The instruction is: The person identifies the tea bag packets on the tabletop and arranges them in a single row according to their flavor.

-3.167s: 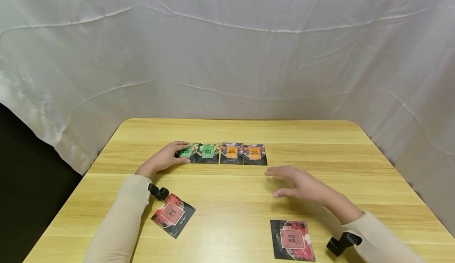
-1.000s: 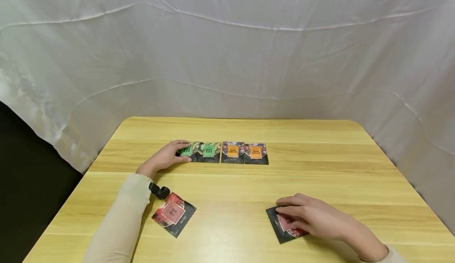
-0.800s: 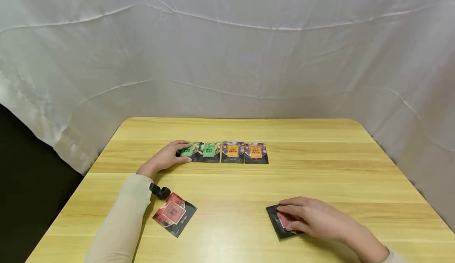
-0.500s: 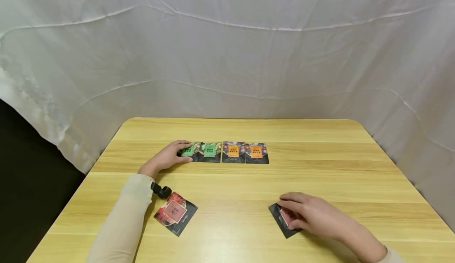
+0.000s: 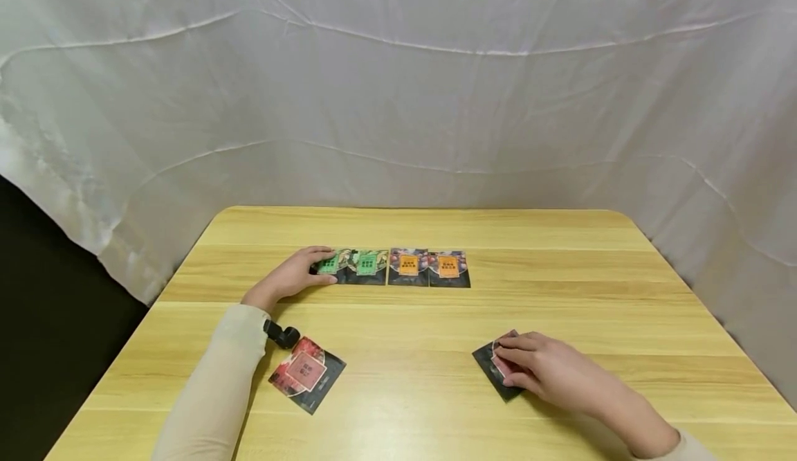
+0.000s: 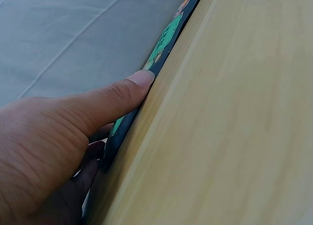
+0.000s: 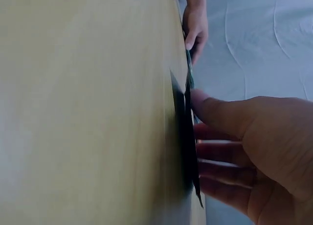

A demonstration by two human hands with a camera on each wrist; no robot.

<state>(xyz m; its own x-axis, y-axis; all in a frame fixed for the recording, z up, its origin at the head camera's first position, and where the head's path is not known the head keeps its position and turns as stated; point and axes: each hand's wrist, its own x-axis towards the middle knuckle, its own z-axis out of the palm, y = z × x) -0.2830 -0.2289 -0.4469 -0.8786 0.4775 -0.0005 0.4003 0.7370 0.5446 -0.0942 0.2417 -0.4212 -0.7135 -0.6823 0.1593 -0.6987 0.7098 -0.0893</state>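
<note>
My left hand (image 5: pixel 288 277) holds the leftmost green-label sachet (image 5: pixel 330 265) by its edges, thumb on the near side and fingers across the far side. In the left wrist view the thumb (image 6: pixel 117 95) lies along its dark border. My right hand (image 5: pixel 560 371) pinches a flat black sachet with a pink-red label (image 5: pixel 498 371), partly hidden under the fingers. The right wrist view shows this sachet (image 7: pixel 191 142) edge-on and tilted, with a shadow beside it on the tabletop.
A second green-label sachet (image 5: pixel 367 265) and two orange-label sachets (image 5: pixel 408 267) continue the row to the right. Another red-label sachet (image 5: pixel 307 375) lies slanted near the left wrist camera (image 5: pixel 283 335). The wooden table (image 5: pixel 398 433) ends at a pale curtain (image 5: pixel 398 101).
My right hand came down and nearer from beside the row, took hold of the right red-label sachet, shifted it slightly away from me and turned it. My left hand stayed put.
</note>
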